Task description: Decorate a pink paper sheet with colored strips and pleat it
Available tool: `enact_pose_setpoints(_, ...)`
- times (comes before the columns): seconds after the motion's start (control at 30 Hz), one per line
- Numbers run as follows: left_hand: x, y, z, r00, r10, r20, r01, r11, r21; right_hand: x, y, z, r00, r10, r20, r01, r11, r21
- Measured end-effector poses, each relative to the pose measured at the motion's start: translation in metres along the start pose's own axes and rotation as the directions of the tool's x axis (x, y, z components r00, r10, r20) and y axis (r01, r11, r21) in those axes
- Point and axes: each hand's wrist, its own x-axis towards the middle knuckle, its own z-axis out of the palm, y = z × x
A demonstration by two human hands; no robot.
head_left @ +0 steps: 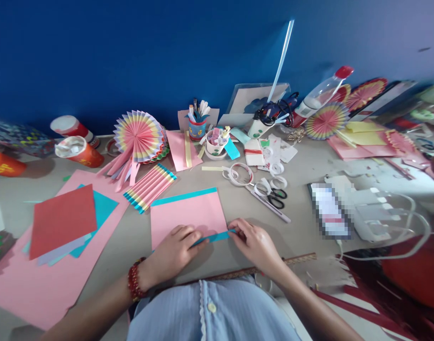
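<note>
A pink sheet of paper (186,213) lies flat in front of me, with a blue strip along its far edge and another blue strip (218,237) along its near edge. My left hand (176,251), wearing a red beaded bracelet, is closed on the near edge, with fingers and thumb at the blue strip. At the near right corner, my right hand (251,239) pinches the end of that strip between thumb and fingers. Just beyond the sheet sits a pleated piece of paper (151,187) in pink with yellow and blue ends.
Red and blue paper squares (64,220) lie on a large pink sheet to the left. Tape rolls (241,174), black-handled scissors (276,198) and a pen-like cutter (270,204) lie ahead right. Paper fans (138,135) and cups stand near the wall. A phone (330,210) with cables lies right.
</note>
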Motion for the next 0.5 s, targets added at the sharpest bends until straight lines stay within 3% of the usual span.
enact_pose_setpoints(0.5,0.0006,0.0006,-0.0012,1.0,0.001,-0.008,-0.001,1.0,0.002,-0.0008,-0.0013,0.0018,0.999,-0.032,-0.023,0.03,0.998,-0.052)
